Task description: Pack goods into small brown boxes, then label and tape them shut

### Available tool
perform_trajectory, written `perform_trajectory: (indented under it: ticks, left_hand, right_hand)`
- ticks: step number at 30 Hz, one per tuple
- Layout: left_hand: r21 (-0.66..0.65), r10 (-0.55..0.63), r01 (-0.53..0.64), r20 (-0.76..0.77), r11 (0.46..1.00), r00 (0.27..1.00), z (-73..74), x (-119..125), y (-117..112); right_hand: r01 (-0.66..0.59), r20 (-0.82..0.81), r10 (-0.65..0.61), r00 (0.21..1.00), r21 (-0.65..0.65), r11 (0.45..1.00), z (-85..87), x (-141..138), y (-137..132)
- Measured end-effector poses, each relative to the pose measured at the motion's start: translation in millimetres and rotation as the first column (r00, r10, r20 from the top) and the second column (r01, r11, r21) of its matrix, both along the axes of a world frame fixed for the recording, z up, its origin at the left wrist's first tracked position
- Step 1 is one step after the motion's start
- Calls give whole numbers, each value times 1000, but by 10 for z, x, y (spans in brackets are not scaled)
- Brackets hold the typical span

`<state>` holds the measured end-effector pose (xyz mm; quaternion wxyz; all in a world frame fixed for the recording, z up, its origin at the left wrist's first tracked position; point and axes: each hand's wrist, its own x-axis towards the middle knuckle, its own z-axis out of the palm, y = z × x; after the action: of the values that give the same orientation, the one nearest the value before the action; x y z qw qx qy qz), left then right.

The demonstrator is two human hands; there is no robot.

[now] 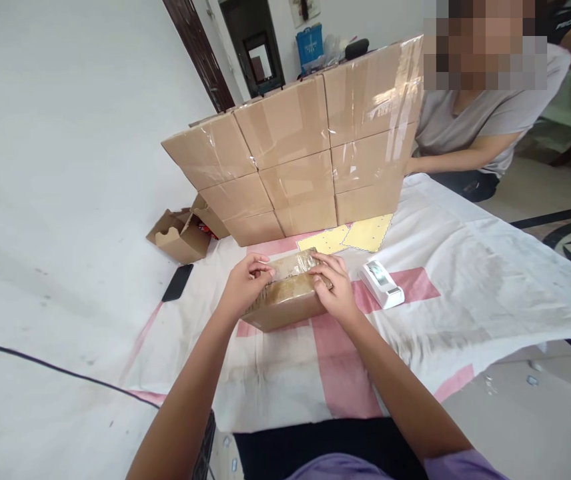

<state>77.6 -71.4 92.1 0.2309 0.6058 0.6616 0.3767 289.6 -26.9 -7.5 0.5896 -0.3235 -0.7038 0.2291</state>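
Note:
In the head view a brown cardboard box [290, 303] lies on the cloth in front of me, with shiny clear packing tape [290, 268] across its top. My left hand [250, 283] is at the box's left end, thumb and forefinger pinched together at the tape's edge. On the right end, my right hand [333, 283] has its fingers bent over the top and side, gripping the box. Part of the box's ends is hidden behind both hands. A white handheld device with a small screen [381, 283] lies right of my right hand.
A tall wall of taped cardboard boxes [295, 180] stands behind. Yellow sheets [370, 233] lie at its foot. On the left are an open carton [180, 243] and a black phone [178, 283]. A person in a grey shirt [495, 127] is at the right, one arm reaching behind the stack.

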Motion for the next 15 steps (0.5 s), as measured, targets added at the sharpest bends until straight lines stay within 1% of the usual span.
perform_trajectory:
  ticks: [8, 15]
  left_hand:
    - [-57, -65, 61, -61, 996, 996, -21, 98, 57]
    - [-45, -51, 45, -144, 998, 988, -30, 178, 32]
  right_hand:
    - [-20, -20, 20, 1000, -28, 999, 9, -6, -12]
    - [-31, -20, 30, 999, -32, 999, 30, 9, -23]
